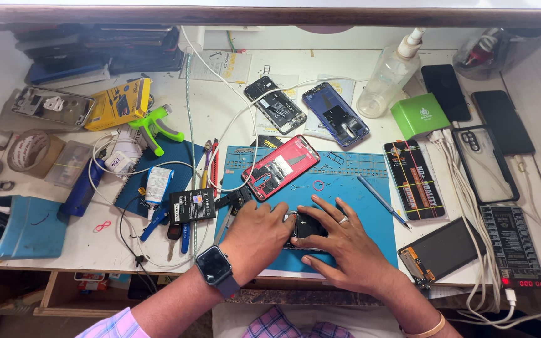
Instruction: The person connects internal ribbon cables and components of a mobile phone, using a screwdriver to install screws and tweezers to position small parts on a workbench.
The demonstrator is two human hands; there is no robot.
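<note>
While the dark phone [306, 229] lies on the blue mat [370, 206] with its long axis left to right, your left hand [257, 238] grips one end and your right hand [340, 241] presses flat, fingers spread, on it.

Both forearms come in from the bottom edge and angle toward each other, so the hands meet in the middle, almost touching. Left hand [259, 236] is palm down, knuckles up, fingers curled under in a loose grip, with a watch on that wrist. Right hand [339, 240] is flatter, fingers spread and pressing down, thumb stretched toward the left hand. There's a ring on one finger and a thin band on the wrist.
</note>
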